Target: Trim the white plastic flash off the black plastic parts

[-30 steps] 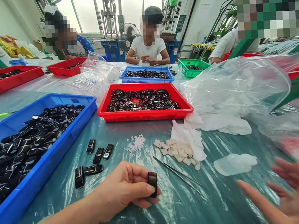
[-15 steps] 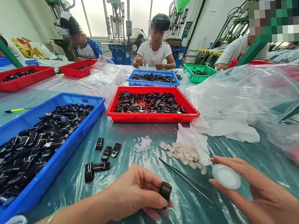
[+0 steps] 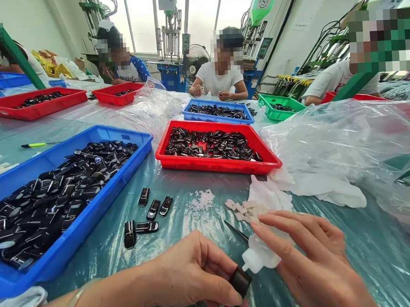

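Black part [image 3: 239, 281] and squeeze bottle [image 3: 260, 257] meet nose to nose, low over the desk [image 3: 368, 255].

The left hand [image 3: 194, 275] has its grip clamped on the black part, pinching the sides so one end is bare. The right hand [image 3: 314, 262] has its grip closed round the squeeze bottle, tipped so the nozzle aims at that end. Tweezers [image 3: 235, 230] lie just behind, within reach, and the blue tray [image 3: 59, 264] of like parts sits to the left.

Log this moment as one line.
left hand: pinches black part | right hand: holds bottle, nozzle beside part | tweezers: lying behind bottle | loose parts: beside blue tray
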### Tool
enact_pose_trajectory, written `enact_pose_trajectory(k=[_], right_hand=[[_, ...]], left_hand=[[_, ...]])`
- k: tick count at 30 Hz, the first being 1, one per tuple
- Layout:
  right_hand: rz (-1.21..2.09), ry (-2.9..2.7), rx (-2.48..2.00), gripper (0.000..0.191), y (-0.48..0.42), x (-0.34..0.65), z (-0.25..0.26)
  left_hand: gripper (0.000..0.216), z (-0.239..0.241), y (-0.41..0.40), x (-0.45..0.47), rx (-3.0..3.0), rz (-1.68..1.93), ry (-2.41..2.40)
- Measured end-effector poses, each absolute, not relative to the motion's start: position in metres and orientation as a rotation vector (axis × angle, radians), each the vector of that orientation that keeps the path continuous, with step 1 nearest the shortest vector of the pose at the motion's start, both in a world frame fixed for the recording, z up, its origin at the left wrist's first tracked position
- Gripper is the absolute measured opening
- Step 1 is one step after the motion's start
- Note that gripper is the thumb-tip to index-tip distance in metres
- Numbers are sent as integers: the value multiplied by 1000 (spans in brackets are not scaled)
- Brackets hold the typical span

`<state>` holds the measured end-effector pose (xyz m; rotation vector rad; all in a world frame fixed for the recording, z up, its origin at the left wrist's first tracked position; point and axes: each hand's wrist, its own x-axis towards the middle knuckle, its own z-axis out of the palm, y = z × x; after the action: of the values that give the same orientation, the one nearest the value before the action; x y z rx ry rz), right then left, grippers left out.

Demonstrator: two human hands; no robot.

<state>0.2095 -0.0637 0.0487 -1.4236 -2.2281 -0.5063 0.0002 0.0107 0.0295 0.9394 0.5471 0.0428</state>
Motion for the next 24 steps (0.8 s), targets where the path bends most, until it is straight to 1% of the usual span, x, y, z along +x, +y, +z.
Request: enact_pose_trajectory(k=[8, 13, 24], right_hand=[[-462, -2116, -1463, 27, -71, 194, 45], [-428, -2046, -1513, 31, -73, 187, 47], [-482, -2184, -1413, 33, -75, 198, 50]], left_hand=[[18, 27, 10, 1, 927, 18, 542], [15, 26, 10, 1, 925, 17, 541], [12, 30, 10, 0, 932, -24, 559]])
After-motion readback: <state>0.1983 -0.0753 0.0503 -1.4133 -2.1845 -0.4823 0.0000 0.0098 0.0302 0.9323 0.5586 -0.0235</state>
